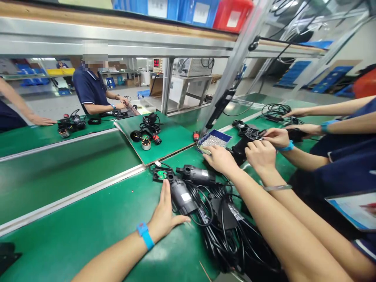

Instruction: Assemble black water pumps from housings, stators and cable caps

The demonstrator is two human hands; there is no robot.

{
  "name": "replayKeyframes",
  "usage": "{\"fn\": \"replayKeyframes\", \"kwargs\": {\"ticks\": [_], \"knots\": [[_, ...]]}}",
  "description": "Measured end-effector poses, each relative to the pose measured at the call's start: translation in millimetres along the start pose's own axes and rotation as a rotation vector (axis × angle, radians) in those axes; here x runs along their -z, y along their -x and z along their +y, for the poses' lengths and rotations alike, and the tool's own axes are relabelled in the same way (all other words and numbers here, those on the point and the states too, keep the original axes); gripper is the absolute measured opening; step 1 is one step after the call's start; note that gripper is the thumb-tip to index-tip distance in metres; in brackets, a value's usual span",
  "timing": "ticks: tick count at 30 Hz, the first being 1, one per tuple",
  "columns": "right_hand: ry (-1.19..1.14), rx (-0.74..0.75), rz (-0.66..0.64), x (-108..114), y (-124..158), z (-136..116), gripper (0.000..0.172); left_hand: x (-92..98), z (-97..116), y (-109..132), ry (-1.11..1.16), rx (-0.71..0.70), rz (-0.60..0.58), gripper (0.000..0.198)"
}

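Observation:
My left hand [165, 215], wearing a blue wristband, lies along the side of a black cylindrical pump [182, 194] with a white label. Its fingers are straight and the thumb is spread at the pump's lower end; it does not grip. By the fingertips is a black housing with a green circuit board [161, 174]. A second black pump [199, 174] lies just behind. My right hand [221, 159] is stretched out at the near edge of a blue tray of small metal parts [215, 140], fingers extended. Bundled black cables [220, 235] lie between my arms.
Co-workers' hands [263, 154] handle black parts close to my right hand. A metal post [226, 86] rises behind the tray. On a raised green board [173, 133] sit a copper-wound motor part [146, 144] and cables. Blue and red bins [233, 15] stand on the shelf above.

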State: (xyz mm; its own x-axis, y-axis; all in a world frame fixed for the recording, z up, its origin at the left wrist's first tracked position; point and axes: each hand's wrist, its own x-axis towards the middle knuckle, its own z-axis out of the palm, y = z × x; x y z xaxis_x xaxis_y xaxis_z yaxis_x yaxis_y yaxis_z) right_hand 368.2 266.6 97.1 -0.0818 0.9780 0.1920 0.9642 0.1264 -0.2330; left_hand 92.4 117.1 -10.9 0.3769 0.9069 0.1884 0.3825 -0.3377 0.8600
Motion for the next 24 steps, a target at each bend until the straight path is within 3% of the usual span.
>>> {"fn": "replayKeyframes", "kwargs": {"ticks": [2,4,6,8,11,15,19,22,24], "knots": [[-0.015,0.137,-0.032,6.1,-23.2,-32.8,0.041,3.1,3.2,-12.7,0.001,-0.022,0.024,0.133],[-0.029,0.236,-0.087,4.8,-49.7,-66.6,0.04,20.7,6.0,-28.5,-0.08,-0.036,0.128,0.113],[-0.028,0.272,-0.14,-3.2,-77.5,-95.5,0.04,51.2,6.2,-52.7,-0.24,0.017,0.287,0.088],[-0.017,0.257,-0.18,-14.3,-105.4,-116.7,0.041,86.9,2.4,-86.0,-0.391,0.125,0.409,0.076],[-0.004,0.172,-0.194,-29.4,-145.6,-134.7,0.039,130.5,-9.6,-140.6,-0.474,0.187,0.421,0.064],[-0.029,0.051,-0.124,-41.9,-192.9,-146.6,0.038,151.5,-27.1,-187.2,-0.536,0.197,0.346,0.035],[-0.099,0.014,-0.06,-55.0,-231.3,-160.2,0.055,150.9,-38.4,-181.7,-0.538,0.145,0.333,0.017],[-0.154,-0.003,-0.066,-68.8,-253.6,-170.7,0.068,150.1,-42.4,-146.9,-0.497,0.081,0.331,0.015],[-0.191,-0.024,-0.142,-79.4,-262.1,-176.2,0.062,150.1,-43.6,-116.2,-0.46,0.053,0.328,0.017]]}}
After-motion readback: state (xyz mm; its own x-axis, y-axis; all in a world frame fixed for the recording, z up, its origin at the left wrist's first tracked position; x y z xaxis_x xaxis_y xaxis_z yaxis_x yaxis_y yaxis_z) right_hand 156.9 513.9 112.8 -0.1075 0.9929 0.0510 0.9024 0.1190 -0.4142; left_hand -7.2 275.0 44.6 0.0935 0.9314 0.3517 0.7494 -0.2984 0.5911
